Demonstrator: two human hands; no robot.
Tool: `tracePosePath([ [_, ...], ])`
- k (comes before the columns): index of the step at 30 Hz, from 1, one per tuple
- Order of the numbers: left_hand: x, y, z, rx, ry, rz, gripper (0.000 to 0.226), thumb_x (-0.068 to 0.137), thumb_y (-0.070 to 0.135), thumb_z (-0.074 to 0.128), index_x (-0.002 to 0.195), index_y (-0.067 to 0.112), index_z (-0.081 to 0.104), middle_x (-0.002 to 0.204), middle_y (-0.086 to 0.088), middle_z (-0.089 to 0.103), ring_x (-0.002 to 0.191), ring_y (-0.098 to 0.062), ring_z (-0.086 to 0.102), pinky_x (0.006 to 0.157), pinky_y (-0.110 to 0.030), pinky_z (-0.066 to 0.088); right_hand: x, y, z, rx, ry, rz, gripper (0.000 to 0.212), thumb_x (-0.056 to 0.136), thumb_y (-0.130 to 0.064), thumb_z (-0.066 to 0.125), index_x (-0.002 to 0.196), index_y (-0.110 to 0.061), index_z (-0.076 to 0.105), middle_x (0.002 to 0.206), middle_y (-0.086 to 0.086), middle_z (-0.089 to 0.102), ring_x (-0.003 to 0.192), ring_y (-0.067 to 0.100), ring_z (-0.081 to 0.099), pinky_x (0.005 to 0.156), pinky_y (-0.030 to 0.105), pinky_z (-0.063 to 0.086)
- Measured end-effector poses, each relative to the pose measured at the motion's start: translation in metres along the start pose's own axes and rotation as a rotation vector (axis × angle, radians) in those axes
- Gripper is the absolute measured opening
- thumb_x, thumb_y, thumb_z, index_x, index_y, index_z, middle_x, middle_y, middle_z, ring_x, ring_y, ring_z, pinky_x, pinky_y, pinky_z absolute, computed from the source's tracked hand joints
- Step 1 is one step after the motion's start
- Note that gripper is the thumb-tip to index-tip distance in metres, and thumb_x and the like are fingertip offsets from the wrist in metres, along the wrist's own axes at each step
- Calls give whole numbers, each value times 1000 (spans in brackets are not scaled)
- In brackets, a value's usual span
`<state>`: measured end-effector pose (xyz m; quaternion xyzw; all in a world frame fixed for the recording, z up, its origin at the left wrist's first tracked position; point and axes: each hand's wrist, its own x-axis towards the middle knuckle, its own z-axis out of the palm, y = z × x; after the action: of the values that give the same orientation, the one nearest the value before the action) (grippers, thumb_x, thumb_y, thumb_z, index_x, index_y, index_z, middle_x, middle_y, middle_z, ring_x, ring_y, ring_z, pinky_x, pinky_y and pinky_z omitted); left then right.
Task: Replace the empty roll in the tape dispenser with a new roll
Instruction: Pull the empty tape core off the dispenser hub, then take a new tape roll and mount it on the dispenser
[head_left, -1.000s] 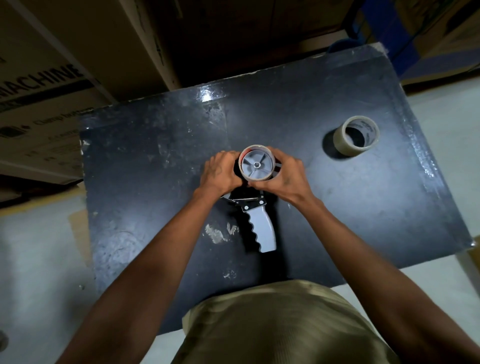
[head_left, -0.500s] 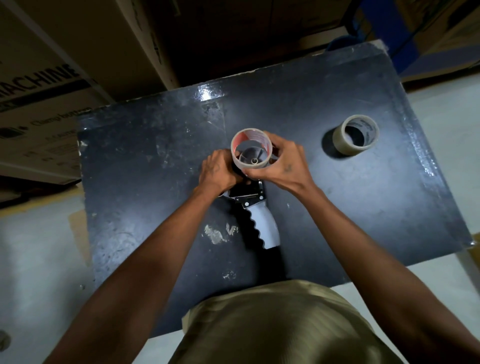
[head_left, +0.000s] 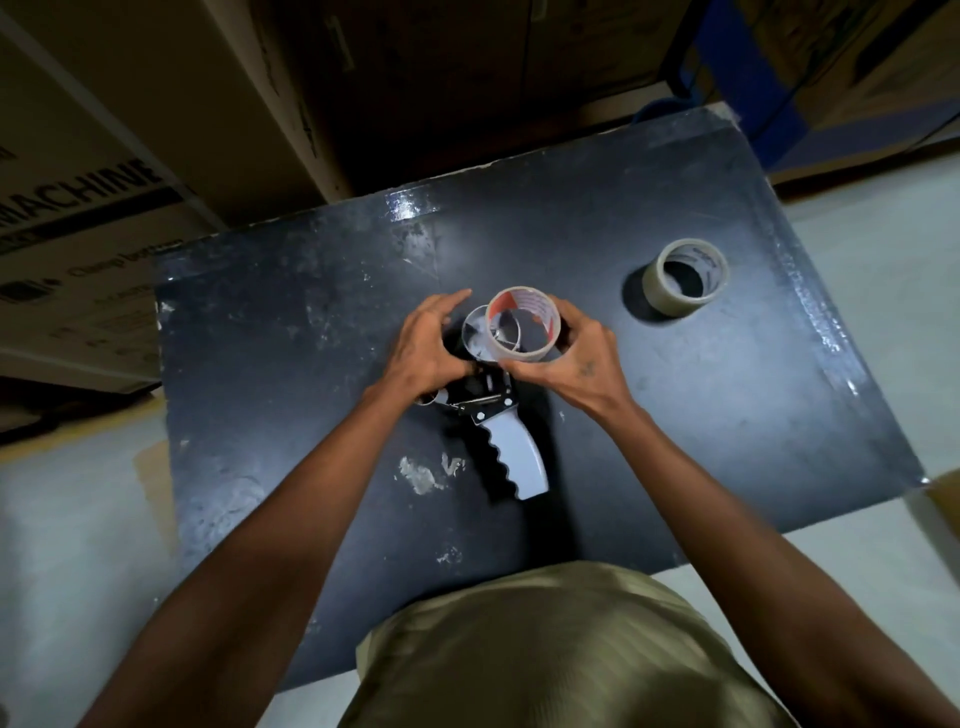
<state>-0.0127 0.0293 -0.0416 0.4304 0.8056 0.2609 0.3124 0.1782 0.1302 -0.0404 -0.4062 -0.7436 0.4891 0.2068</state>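
Cardboard empty roll, gripped by right hand, now sits clear of dispenser hub, shifted right; left hand clasps dispenser, fingers partly spread.

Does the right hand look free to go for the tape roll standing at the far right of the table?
Probably not yet. The right hand is holding the empty roll just off the dispenser. The table between it and the new roll is bare.

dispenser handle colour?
Light grey, with a wavy grip edge, on the dispenser handle; head view shows it.
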Motion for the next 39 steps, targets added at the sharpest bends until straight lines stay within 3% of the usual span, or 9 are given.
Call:
tracePosePath([
  [5, -24, 2, -5, 14, 85, 91, 74, 63, 12, 74, 136, 16, 62, 132, -7, 61, 121, -23, 60, 108, -25, 43, -24, 16, -22, 17, 92, 75, 77, 56, -40, 98, 125, -22, 69, 109, -8, 77, 102, 6, 73, 94, 39, 60],
  [11, -52, 25, 19, 34, 276, 219, 46, 75, 14, 68, 120, 16, 72, 120, -5, 69, 112, -26, 63, 104, -45, 47, -58, 41, -52, -17, 260, 166, 71, 63, -17, 98, 126, -9, 66, 107, -3, 71, 84, -24, 61, 77, 1, 47],
  [17, -77, 42, 54, 9, 311, 328, 34, 80, 20, 66, 112, 16, 75, 113, -3, 73, 107, -26, 66, 96, -47, 51, -93, 73, -92, -113, 435, 271, 73, 58, -47, 94, 121, -24, 66, 110, -4, 74, 99, 14, 69, 86, 25, 56],
  [20, -86, 47, 69, -12, 271, 380, 33, 79, 19, 65, 110, 15, 75, 109, -4, 72, 102, -26, 67, 91, -49, 53, -107, 89, -113, -121, 505, 330, 79, 56, -53, 91, 124, -22, 65, 113, -2, 74, 99, 13, 69, 84, 19, 51],
  [25, -100, 54, 83, -15, 210, 407, 32, 78, 11, 68, 109, 13, 76, 107, -2, 71, 97, -22, 66, 90, -45, 54, -110, 107, -142, -104, 614, 404, 76, 55, -55, 89, 120, -23, 66, 113, -2, 74, 101, 17, 70, 92, 35, 57],
  [30, -111, 56, 87, -39, 185, 433, 31, 79, 9, 67, 109, 11, 75, 107, -4, 72, 98, -16, 64, 93, -36, 52, -107, 114, -155, -135, 627, 422, 76, 57, -52, 89, 121, -20, 67, 116, 2, 74, 103, 19, 69, 87, 23, 48],
  [34, -117, 51, 85, -54, 198, 437, 30, 80, 7, 68, 109, 11, 75, 106, -3, 72, 97, -17, 66, 90, -29, 52, -104, 119, -154, -144, 625, 421, 80, 54, -56, 86, 122, -20, 65, 117, 2, 73, 105, 21, 69, 88, 24, 48],
  [36, -120, 48, 84, -67, 208, 431, 29, 80, 6, 67, 108, 11, 75, 105, -2, 71, 96, -16, 66, 89, -31, 53, -104, 118, -153, -170, 621, 412, 91, 55, -57, 90, 132, -17, 60, 127, 7, 70, 116, 26, 66, 96, 30, 50],
  [39, -126, 42, 81, -95, 247, 403, 29, 80, 5, 66, 107, 10, 76, 106, -2, 72, 98, -17, 67, 90, -31, 54, -107, 111, -147, -183, 664, 391, 114, 62, -46, 96, 153, -7, 40, 152, 17, 50, 142, 32, 47, 117, 37, 36],
])
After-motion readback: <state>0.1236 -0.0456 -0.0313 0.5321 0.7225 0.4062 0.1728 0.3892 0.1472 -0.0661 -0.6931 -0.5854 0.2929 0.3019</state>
